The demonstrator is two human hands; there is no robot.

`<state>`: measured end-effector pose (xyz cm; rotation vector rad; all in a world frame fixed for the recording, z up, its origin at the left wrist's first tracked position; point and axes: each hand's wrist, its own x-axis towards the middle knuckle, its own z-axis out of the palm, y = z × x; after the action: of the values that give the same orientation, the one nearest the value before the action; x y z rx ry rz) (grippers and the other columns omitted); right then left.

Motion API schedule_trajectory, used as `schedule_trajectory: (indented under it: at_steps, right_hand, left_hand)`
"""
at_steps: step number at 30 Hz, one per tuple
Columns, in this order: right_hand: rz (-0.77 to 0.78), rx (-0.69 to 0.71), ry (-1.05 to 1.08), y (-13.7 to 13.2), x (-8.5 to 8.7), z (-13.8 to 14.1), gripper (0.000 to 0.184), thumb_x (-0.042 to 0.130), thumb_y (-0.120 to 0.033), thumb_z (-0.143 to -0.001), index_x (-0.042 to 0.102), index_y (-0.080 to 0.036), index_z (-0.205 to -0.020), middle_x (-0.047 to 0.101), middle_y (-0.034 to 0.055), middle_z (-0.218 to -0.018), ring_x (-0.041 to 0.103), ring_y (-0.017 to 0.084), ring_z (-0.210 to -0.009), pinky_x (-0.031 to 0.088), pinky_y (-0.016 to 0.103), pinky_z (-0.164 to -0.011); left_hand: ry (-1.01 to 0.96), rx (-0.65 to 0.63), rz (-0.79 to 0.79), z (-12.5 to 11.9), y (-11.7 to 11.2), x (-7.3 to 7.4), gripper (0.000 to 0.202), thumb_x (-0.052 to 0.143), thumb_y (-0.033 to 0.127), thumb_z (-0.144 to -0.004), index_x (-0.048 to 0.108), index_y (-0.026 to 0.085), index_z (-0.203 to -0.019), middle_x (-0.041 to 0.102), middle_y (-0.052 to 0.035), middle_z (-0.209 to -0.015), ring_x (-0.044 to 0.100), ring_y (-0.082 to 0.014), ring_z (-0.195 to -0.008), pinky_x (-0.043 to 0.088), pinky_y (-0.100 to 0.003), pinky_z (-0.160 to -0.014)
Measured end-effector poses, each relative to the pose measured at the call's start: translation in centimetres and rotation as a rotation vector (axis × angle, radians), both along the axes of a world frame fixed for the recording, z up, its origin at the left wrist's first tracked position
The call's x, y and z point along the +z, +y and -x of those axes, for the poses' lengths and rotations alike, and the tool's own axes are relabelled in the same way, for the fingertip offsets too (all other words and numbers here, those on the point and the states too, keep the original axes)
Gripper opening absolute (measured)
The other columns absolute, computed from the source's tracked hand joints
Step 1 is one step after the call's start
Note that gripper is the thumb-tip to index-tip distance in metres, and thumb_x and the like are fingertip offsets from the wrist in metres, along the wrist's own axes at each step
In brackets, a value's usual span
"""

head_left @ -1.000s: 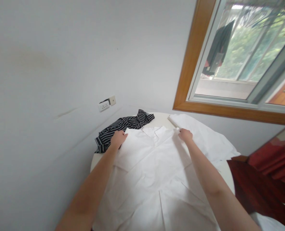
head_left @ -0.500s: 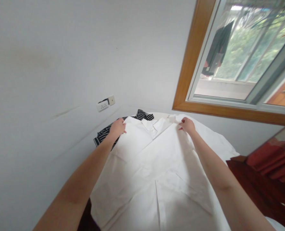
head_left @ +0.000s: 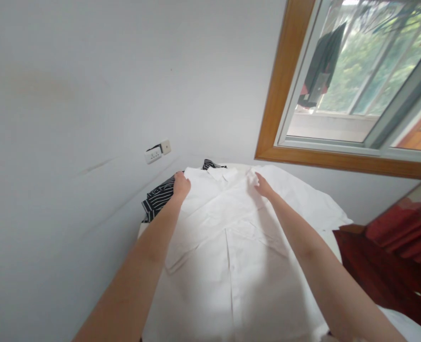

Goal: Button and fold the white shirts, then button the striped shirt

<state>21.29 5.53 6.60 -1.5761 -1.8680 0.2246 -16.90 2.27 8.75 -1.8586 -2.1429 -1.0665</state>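
Note:
A white button-up shirt (head_left: pixel 210 256) is spread front side up over a pale table (head_left: pixel 144 229), its collar toward the wall. My left hand (head_left: pixel 182 185) pinches the cloth at the left shoulder, beside the collar. At the other shoulder, my right hand (head_left: pixel 263 184) grips a bunched bit of the shirt. One sleeve fans out flat to the right, past my right forearm. Black clothing with white stripes (head_left: pixel 160 197) lies folded beside my left hand, partly covered by the white shirt.
A white wall with a power socket (head_left: pixel 154 155) rises behind the table. To the right is a wood-framed window (head_left: pixel 267 137), with a dark garment (head_left: pixel 324 61) hanging beyond it. Red cloth (head_left: pixel 406 228) hangs over a dark reddish floor (head_left: pixel 384 270) at the lower right.
Both hands have drawn a little closer together, still holding the shoulders. The shirt's body now lies flatter, with its left side pulled inward, so more striped cloth and the table's left edge show.

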Motion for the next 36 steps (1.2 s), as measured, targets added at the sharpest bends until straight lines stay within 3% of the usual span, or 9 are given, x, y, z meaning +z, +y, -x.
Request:
schedule_trajectory:
  at_steps: [3,7,10,14,24,28,31,33,36]
  right_hand:
    - [0.017,0.149,-0.186,-2.6,-1.7,1.1,0.062,0.05,-0.021,-0.08,0.039,-0.012,-0.14,0.039,0.0165,-0.146,0.039,0.024,-0.132,0.033,0.041,-0.107]
    - [0.034,0.296,-0.431,-7.6,-4.2,3.8,0.047,0.043,-0.043,-0.092,0.048,-0.026,-0.135,0.038,0.0072,-0.148,0.029,0.026,-0.138,0.024,0.05,-0.111]
    - [0.051,0.235,-0.502,-10.7,-5.8,5.4,0.05,0.03,-0.051,-0.096,0.044,-0.03,-0.139,0.035,0.0052,-0.15,0.026,0.027,-0.14,0.022,0.057,-0.109]
    - [0.03,0.171,-0.511,-12.5,-6.4,4.9,0.053,0.024,-0.052,-0.097,0.042,-0.027,-0.141,0.033,0.0057,-0.151,0.027,0.025,-0.14,0.023,0.05,-0.111]
    - [0.021,0.13,-0.497,-15.9,-6.5,-0.6,0.051,0.031,-0.047,-0.097,0.044,-0.023,-0.14,0.035,0.0092,-0.149,0.03,0.026,-0.138,0.027,0.049,-0.11]
    - [0.044,0.038,-0.484,-17.4,-5.5,-0.5,0.048,0.034,-0.043,-0.096,0.046,-0.024,-0.138,0.039,0.0104,-0.147,0.032,0.028,-0.137,0.027,0.052,-0.109]
    - [-0.006,-0.031,-0.497,-19.5,-4.4,1.7,0.046,0.037,-0.036,-0.095,0.046,-0.02,-0.137,0.038,0.0133,-0.147,0.026,0.032,-0.139,0.02,0.057,-0.109]
    - [-0.049,0.096,-0.505,-21.4,-4.1,4.1,0.047,0.035,-0.034,-0.096,0.043,-0.019,-0.14,0.036,0.012,-0.149,0.022,0.029,-0.141,0.016,0.055,-0.112]
    - [-0.042,0.263,-0.484,-24.0,-4.7,7.5,0.05,0.03,-0.038,-0.097,0.038,-0.019,-0.143,0.034,0.0099,-0.15,0.025,0.026,-0.14,0.02,0.049,-0.112]
  left_hand:
    - [0.14,-0.028,-0.062,-1.7,-1.5,-1.4,0.044,0.048,0.016,-0.079,0.046,0.007,-0.122,0.046,-0.0215,-0.132,0.043,-0.0318,-0.123,0.036,-0.044,-0.101]
    - [0.361,-0.378,-0.022,-5.1,-4.9,-4.5,0.038,0.046,0.028,-0.087,0.052,0.016,-0.122,0.051,-0.0132,-0.133,0.046,-0.0268,-0.122,0.036,-0.043,-0.104]
    - [0.426,-0.517,0.027,-7.2,-7.6,-7.5,0.043,0.041,0.037,-0.092,0.052,0.018,-0.128,0.052,-0.0114,-0.135,0.046,-0.0246,-0.125,0.035,-0.041,-0.106]
    - [0.462,-0.497,0.052,-7.2,-9.9,-9.6,0.047,0.037,0.044,-0.094,0.051,0.023,-0.133,0.049,-0.01,-0.141,0.042,-0.0266,-0.131,0.033,-0.044,-0.108]
    - [0.458,-0.557,0.137,-1.9,-14.5,-8.5,0.049,0.037,0.045,-0.093,0.047,0.027,-0.138,0.043,-0.0081,-0.145,0.037,-0.0272,-0.135,0.028,-0.047,-0.111]
    - [0.457,-0.448,0.194,-1.1,-16.4,-7.7,0.048,0.042,0.045,-0.091,0.05,0.024,-0.134,0.045,-0.0089,-0.144,0.036,-0.0282,-0.135,0.027,-0.05,-0.111]
    - [0.462,-0.384,0.154,-2.6,-18.4,-6.9,0.044,0.045,0.042,-0.091,0.058,0.018,-0.126,0.048,-0.0126,-0.141,0.034,-0.0307,-0.136,0.026,-0.051,-0.111]
    - [0.45,-0.456,0.105,-4.9,-20.1,-6.8,0.045,0.042,0.042,-0.092,0.058,0.018,-0.126,0.048,-0.0123,-0.141,0.034,-0.0291,-0.136,0.027,-0.048,-0.111]
    - [0.459,-0.6,0.08,-8.3,-22.4,-7.3,0.048,0.037,0.044,-0.094,0.046,0.025,-0.137,0.043,-0.0077,-0.145,0.035,-0.0253,-0.136,0.029,-0.045,-0.111]
